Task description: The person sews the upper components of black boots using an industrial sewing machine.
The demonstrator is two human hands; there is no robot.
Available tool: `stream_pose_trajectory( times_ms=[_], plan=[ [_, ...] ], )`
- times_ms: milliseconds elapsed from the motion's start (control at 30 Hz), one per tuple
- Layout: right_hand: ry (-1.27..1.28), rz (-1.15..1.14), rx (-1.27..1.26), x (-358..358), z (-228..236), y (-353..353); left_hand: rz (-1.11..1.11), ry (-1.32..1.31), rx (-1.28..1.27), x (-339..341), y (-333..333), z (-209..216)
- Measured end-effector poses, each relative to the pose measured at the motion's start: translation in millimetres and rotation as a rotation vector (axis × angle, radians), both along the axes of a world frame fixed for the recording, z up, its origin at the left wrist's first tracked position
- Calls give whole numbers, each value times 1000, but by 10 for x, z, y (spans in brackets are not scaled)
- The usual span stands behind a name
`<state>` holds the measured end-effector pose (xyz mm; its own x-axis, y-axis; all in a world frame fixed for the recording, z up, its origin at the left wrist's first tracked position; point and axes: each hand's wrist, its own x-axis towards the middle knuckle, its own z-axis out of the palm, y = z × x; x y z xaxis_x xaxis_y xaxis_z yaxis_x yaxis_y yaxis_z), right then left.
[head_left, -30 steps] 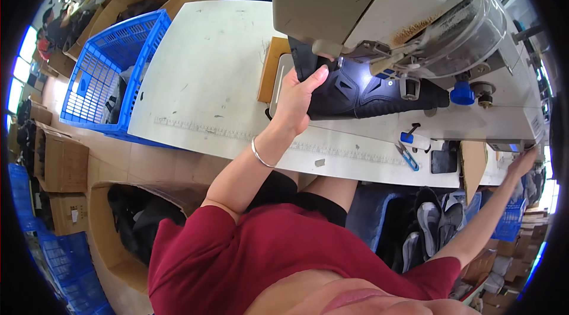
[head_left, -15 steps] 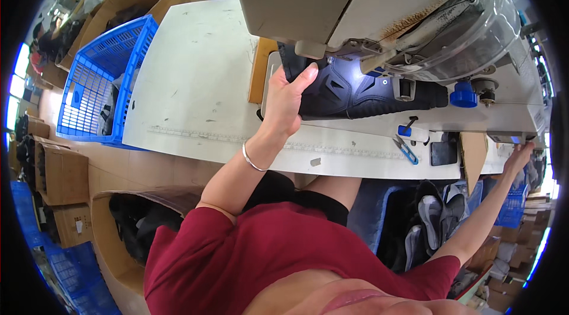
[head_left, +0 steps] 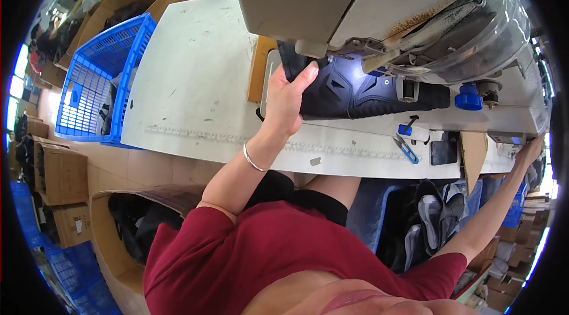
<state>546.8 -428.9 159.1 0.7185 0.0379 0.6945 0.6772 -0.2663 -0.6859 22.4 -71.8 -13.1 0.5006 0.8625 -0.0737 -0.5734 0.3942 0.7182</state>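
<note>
A dark shoe upper [head_left: 338,93] lies on its side under the head of a white sewing machine [head_left: 427,13], lit by the machine's lamp. My left hand [head_left: 286,97], a silver bangle on its wrist, grips the upper's left end, with the thumb on top and the other fingers out of sight beneath. Far to the right, my right hand [head_left: 531,148] reaches the machine's right end. Its fingers are mostly hidden there, so their grip does not show. Just right of the upper sit a blue knob [head_left: 468,97] and a small dark wheel.
On the white table [head_left: 195,66] lie blue thread snips [head_left: 406,150], a dark flat phone-like object [head_left: 443,152] and a printed ruler strip. A blue crate [head_left: 101,87] stands at the left. Cardboard boxes [head_left: 62,173] and a bin of shoe parts [head_left: 430,220] flank my lap.
My right hand has shifted slightly up and to the right at the machine's end. My left hand and the shoe upper stay almost in place.
</note>
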Motion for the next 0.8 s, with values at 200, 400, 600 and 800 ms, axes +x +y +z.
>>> stream_pose_trajectory(
  times_ms=[200, 400, 600, 800],
  plan=[
    [156, 142, 71, 93, 66, -104, -3, -1, 5, -2, -20, -43],
    [58, 96, 71, 138, 11, -55, 16, 20, 7, 34, -14, -11],
    [-28, 41, 42, 444, -174, -216, 12, -11, 11, 62, 26, 28],
    [-4, -66, 371, 64, -845, 197, -3, 53, 43, -65, -20, -32]
  ],
)
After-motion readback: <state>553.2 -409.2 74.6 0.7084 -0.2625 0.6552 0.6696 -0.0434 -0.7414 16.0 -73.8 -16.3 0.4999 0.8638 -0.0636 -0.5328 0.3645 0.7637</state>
